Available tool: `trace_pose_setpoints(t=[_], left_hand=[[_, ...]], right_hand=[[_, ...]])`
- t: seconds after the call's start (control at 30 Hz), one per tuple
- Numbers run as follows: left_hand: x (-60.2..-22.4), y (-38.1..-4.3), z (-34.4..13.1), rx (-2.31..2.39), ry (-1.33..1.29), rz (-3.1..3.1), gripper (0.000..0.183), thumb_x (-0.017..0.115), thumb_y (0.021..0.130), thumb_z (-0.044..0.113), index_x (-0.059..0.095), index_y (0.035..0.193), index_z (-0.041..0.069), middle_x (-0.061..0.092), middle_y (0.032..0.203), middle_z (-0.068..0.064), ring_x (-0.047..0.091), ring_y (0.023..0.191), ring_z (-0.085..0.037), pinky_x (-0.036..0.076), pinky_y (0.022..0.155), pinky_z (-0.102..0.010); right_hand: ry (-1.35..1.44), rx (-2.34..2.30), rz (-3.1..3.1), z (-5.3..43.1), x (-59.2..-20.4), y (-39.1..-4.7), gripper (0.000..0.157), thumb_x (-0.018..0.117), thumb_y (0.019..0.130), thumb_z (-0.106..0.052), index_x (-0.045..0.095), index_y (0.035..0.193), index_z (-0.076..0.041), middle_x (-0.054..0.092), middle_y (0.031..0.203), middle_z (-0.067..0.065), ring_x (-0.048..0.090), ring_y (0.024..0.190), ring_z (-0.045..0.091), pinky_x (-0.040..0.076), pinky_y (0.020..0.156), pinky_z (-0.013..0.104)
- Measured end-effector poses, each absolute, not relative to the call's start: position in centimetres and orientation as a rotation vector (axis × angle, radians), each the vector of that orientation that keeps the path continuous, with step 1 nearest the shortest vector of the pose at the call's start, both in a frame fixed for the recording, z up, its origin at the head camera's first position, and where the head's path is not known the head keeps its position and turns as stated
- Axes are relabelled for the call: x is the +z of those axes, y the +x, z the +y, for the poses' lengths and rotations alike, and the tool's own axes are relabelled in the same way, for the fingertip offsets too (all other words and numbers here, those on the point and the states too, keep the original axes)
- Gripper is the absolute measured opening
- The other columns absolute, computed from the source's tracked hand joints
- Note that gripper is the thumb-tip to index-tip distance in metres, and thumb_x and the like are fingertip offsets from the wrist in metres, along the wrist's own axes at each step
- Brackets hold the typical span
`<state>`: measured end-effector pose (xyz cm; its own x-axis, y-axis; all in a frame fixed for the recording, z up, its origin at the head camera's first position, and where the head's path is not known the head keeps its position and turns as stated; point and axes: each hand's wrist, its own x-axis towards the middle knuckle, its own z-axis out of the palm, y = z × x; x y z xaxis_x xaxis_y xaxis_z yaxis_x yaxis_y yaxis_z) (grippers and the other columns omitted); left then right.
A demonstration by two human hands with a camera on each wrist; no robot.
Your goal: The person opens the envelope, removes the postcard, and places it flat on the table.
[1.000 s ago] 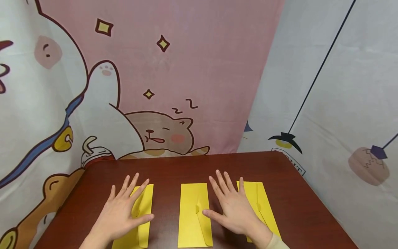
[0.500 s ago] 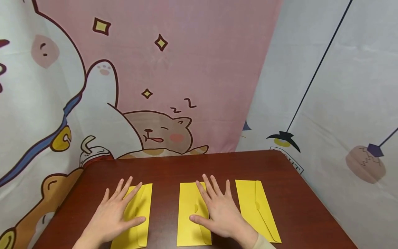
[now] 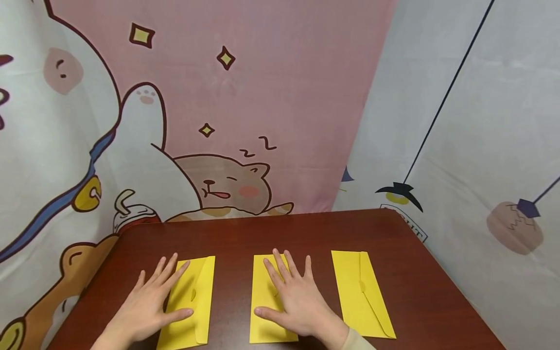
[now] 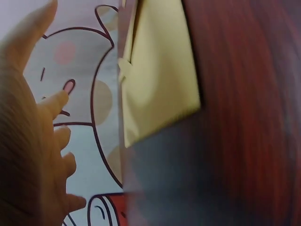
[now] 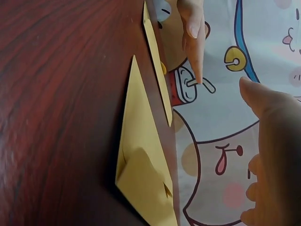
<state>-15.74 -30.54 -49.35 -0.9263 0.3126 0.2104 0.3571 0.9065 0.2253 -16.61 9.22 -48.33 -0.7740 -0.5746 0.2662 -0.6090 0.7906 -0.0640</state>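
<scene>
Three yellow envelopes lie apart in a row on the table, flaps up. My left hand (image 3: 144, 306) hovers palm down with spread fingers over the left side of the left envelope (image 3: 199, 301). Above the middle envelope (image 3: 267, 332), my right hand (image 3: 299, 299) is held the same way and hides much of it, including most of its flap. Nothing is in either hand. To the right, the right envelope (image 3: 360, 294) lies fully in sight, slightly slanted. The right wrist view shows a gap between the right hand (image 5: 275, 141) and the envelope (image 5: 138, 127) below.
The dark red-brown wooden table (image 3: 306, 233) has its far edge against a pink cloth backdrop (image 3: 306, 97) printed with cartoon animals. On the right hangs a pale cloth (image 3: 490, 121) with lamp drawings.
Both hands have drifted left and slightly down in the head view. The right hand has moved from between the middle and right envelopes to over the middle one. The envelopes stay put.
</scene>
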Motion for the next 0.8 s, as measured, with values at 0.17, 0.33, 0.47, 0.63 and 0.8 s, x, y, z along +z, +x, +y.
trace_pose_setpoints(t=[0.17,0.33,0.47,0.63,0.8], left_hand=[[-49.9,-16.0,-31.5,-0.434,-0.549,-2.936,0.105,0.075,0.083,0.074,0.035,0.167,0.026,0.017,0.176,-0.009,0.021,0.156,-0.048,0.017,0.109,-0.084],[-50.5,-16.2,-32.1,-0.45,-0.591,-2.944,0.108,0.079,0.08,0.071,0.035,0.167,0.024,0.023,0.174,-0.015,0.022,0.155,-0.05,0.016,0.109,-0.085],[-50.9,-16.4,-32.5,-0.487,-0.615,-2.955,0.11,0.079,0.079,0.072,0.036,0.167,0.022,0.025,0.173,-0.017,0.021,0.155,-0.051,0.013,0.111,-0.084],[-51.2,-16.9,-32.9,-0.502,-0.58,-3.025,0.117,0.078,0.075,0.078,0.036,0.166,0.018,0.026,0.172,-0.017,0.02,0.155,-0.052,0.014,0.108,-0.086],[-51.1,-17.4,-33.1,-0.443,-0.537,-3.151,0.128,0.072,0.069,0.089,0.033,0.168,0.018,0.025,0.173,-0.014,0.019,0.155,-0.052,0.013,0.106,-0.088]], right_hand=[[0.955,0.202,-2.734,8.2,-48.6,-16.5,0.1,0.031,0.097,-0.085,0.009,0.171,-0.021,0.002,0.177,0.009,0.013,0.16,0.038,0.012,0.113,0.083],[0.987,0.211,-2.719,7.0,-48.9,-16.4,0.1,0.034,0.097,-0.084,0.013,0.171,-0.02,0.004,0.177,0.009,0.013,0.16,0.038,0.013,0.112,0.084],[1.01,0.224,-2.696,6.1,-49.1,-16.4,0.1,0.035,0.098,-0.083,0.021,0.17,-0.017,0.009,0.176,0.011,0.017,0.159,0.039,0.011,0.112,0.084],[1.034,0.229,-2.727,4.8,-49.2,-16.3,0.1,0.035,0.097,-0.084,0.023,0.17,-0.017,0.009,0.176,0.011,0.017,0.159,0.039,0.015,0.11,0.085],[1.068,0.195,-2.746,3.3,-49.4,-16.1,0.104,0.028,0.095,-0.088,0.022,0.17,-0.018,0.01,0.176,0.011,0.011,0.16,0.037,0.017,0.11,0.085]])
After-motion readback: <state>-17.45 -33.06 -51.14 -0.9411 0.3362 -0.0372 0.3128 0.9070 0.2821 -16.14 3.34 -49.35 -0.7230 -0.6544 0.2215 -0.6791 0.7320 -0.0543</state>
